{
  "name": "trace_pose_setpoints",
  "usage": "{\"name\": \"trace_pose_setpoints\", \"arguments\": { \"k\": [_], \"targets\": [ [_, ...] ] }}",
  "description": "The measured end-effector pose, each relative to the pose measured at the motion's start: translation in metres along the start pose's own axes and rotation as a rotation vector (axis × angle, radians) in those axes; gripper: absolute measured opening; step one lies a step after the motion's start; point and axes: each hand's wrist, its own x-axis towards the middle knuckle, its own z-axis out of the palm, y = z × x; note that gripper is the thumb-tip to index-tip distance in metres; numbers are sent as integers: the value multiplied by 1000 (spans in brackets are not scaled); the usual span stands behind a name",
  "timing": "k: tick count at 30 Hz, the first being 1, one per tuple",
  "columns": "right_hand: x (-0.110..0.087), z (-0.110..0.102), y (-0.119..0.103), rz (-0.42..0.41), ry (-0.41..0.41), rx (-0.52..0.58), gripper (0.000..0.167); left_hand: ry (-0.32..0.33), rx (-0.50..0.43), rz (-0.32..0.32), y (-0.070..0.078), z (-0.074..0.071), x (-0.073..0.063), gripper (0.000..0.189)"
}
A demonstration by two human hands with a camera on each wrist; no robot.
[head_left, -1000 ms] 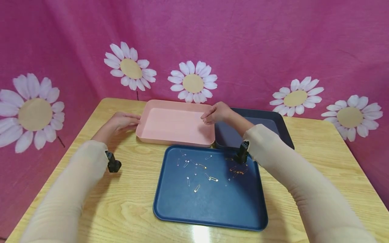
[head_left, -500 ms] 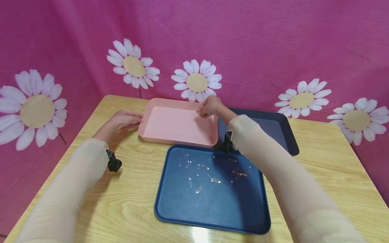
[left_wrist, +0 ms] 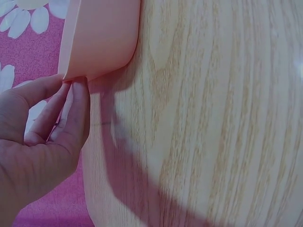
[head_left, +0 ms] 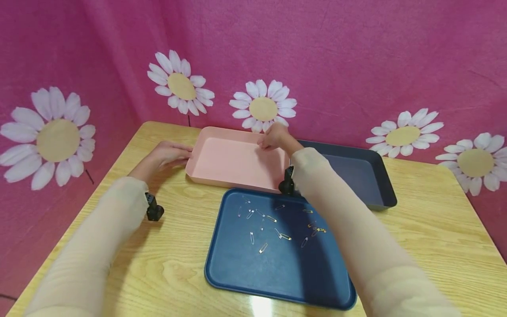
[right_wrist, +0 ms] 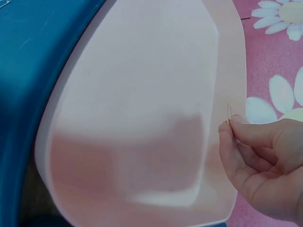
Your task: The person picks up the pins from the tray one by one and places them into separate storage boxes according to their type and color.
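Note:
My left hand (head_left: 168, 154) is at the left end of a pink tray (head_left: 233, 163). In the left wrist view, the thumb and fingers of the left hand (left_wrist: 52, 123) pinch the rim of the pink tray (left_wrist: 102, 38). Over the tray's far right corner is my right hand (head_left: 274, 135). Seen from the right wrist, the right hand (right_wrist: 265, 161) pinches a small gold safety pin (right_wrist: 229, 112) between thumb and fingertips, loop upward, beside the far wall. Several gold and silver safety pins (head_left: 263, 248) lie scattered on a blue tray (head_left: 269, 275) in front.
A dark grey tray (head_left: 356, 176) stands right of the pink one, partly behind my right forearm. All the trays are on a wooden table (head_left: 170, 259). Behind it hangs a magenta cloth (head_left: 317, 57) with white daisies.
The right hand has moved back and slightly left over the pink tray, toward its far wall. My left hand keeps to the tray's left end. The head view has shifted a little.

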Motion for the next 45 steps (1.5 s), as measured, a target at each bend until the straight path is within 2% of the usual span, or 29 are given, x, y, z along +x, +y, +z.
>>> {"name": "trace_pose_setpoints", "arguments": {
  "k": [2,4,5,10,11,12,18,25,32,36,40,45],
  "targets": [
    [-13,3,-5,17,26,-7,20,3,10,1,1,1,0,46],
    [-37,5,-16,56,74,-65,26,3,15,0,1,2,-1,46],
    [-38,4,-13,25,97,-107,25,0,15,0,1,3,-1,46],
    [-74,-4,-23,44,166,-204,31,-9,13,6,2,5,-2,48],
    [-80,-7,-25,40,161,-190,30,-9,12,7,2,5,-1,48],
    [-95,-8,-33,66,159,-169,28,-7,13,6,2,4,-1,48],
    [-135,-20,-37,-4,88,-142,26,-7,0,2,0,2,-1,48],
    [-171,-26,-12,-49,76,-184,27,-21,-6,24,0,1,-4,49],
    [-214,-21,22,-114,82,-145,25,-31,-4,34,-5,3,-3,49],
    [-238,-12,39,-138,86,-164,24,-39,3,33,-6,2,-1,50],
    [-261,1,52,-140,72,-130,21,-57,6,38,-6,1,-2,50],
    [-280,16,65,-161,29,-114,18,-51,25,30,-4,1,-5,50]
  ]
}}
